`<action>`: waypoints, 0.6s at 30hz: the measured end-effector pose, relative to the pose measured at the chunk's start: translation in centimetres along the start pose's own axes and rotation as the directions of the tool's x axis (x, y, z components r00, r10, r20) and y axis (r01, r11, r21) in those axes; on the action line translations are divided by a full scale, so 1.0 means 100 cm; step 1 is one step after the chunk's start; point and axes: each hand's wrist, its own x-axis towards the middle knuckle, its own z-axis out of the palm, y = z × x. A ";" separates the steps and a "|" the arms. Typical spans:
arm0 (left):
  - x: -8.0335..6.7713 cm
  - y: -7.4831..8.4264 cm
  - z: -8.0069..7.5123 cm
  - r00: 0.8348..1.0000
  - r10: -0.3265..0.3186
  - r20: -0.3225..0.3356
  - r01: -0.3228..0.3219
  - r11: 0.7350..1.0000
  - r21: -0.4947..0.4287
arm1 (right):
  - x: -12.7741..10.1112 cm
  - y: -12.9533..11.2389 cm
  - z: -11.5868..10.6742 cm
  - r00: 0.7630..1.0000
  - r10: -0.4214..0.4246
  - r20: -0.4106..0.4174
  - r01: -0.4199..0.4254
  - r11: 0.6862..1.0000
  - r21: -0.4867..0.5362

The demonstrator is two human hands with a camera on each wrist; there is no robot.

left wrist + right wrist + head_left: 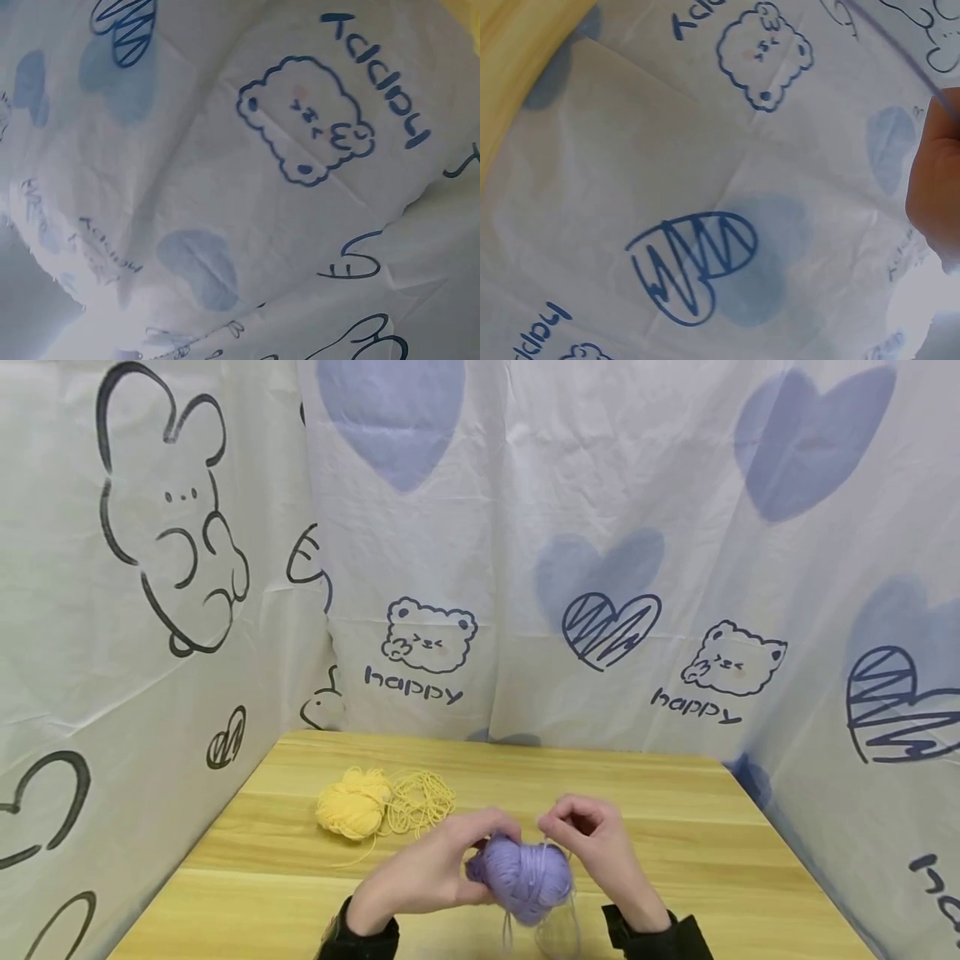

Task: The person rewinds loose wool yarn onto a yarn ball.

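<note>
A purple yarn ball [525, 877] is held low over the near middle of the wooden table [675, 827]. My left hand [442, 860] grips the ball from its left side, thumb curled over the top. My right hand [592, 839] hovers at the ball's upper right with curled fingers, pinching a thin purple strand. In the right wrist view that strand [900, 52] runs taut to a fingertip [934, 180] at the frame's right edge. Loose purple strands hang below the ball. The left wrist view shows only the curtain.
A yellow yarn ball [352, 806] lies on the table at the left, with a loose tangle of yellow thread [420, 802] beside it. A white printed curtain [480, 568] with bears and hearts walls the table on three sides.
</note>
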 end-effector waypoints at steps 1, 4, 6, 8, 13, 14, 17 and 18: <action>0.000 0.004 -0.001 0.999 0.039 -0.009 -0.039 0.999 0.000 | -0.001 -0.003 0.001 1.000 -0.008 -0.006 0.008 1.000 0.003; -0.002 0.016 -0.005 0.989 0.143 -0.030 -0.144 0.990 -0.010 | 0.001 -0.030 0.008 0.999 -0.003 -0.037 0.002 1.000 -0.025; -0.003 0.022 -0.006 0.982 0.183 -0.042 -0.184 0.982 -0.028 | 0.001 -0.035 0.011 0.999 -0.024 -0.043 0.023 0.999 -0.027; -0.005 0.027 -0.008 0.982 0.182 -0.055 -0.186 0.979 -0.077 | 0.001 -0.038 0.016 0.999 -0.037 -0.032 0.037 0.999 -0.008; -0.011 0.035 -0.010 0.986 0.128 -0.108 -0.147 0.969 -0.198 | 0.001 -0.040 0.026 0.998 -0.058 0.017 0.056 0.996 0.065; -0.012 0.036 -0.011 0.986 0.120 -0.120 -0.144 0.966 -0.214 | 0.000 -0.039 0.027 0.998 -0.060 0.021 0.059 0.996 0.073; -0.013 0.037 -0.012 0.982 0.104 -0.157 -0.141 0.959 -0.246 | 0.000 -0.038 0.028 0.998 -0.063 0.028 0.061 0.996 0.064; -0.013 0.038 -0.012 0.980 0.099 -0.171 -0.141 0.957 -0.253 | 0.000 -0.037 0.028 0.998 -0.059 0.032 0.057 0.997 0.052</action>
